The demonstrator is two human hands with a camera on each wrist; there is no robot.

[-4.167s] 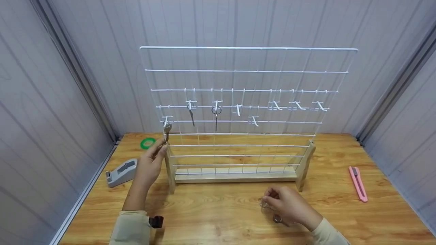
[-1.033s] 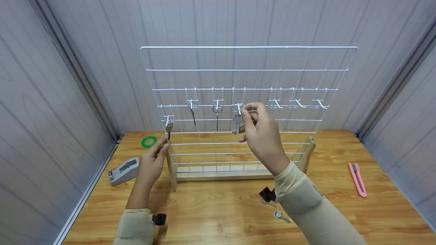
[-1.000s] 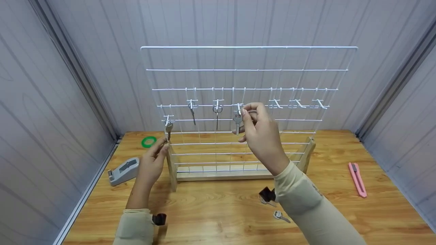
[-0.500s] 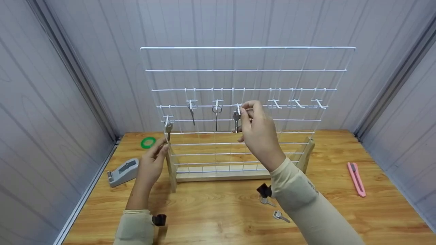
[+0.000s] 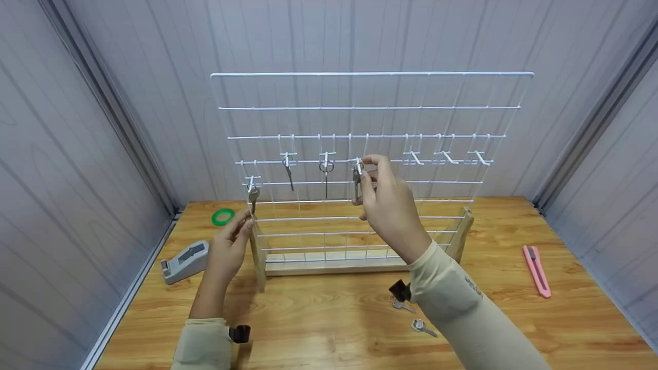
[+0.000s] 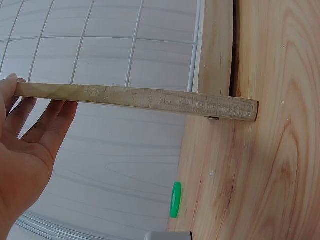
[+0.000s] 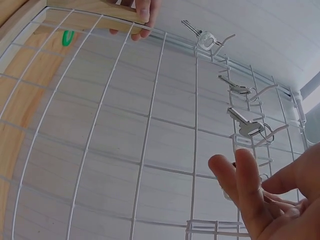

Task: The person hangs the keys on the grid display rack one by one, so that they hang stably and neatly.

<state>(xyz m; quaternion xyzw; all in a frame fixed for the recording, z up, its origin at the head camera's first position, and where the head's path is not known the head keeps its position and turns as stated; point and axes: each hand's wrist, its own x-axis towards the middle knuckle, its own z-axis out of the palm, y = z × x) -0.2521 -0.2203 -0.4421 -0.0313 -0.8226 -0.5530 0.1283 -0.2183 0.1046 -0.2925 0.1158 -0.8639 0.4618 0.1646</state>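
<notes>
At a bent white wire hook [image 5: 358, 163], just left of the thumb and fingertips of the right grip [image 5: 391, 205]: a small silver metal key [image 5: 355, 177], far nearer to it than to the left grip [image 5: 230, 245]. Hard to tell, behind those fingers, whether pinched or let go. Hangs with long axis close to upright, blade pointing down toward the brown wood-grained bench [image 5: 318, 318]. On the left, grasps a pale wooden upright [image 6: 135, 98] between thumb and fingers.
</notes>
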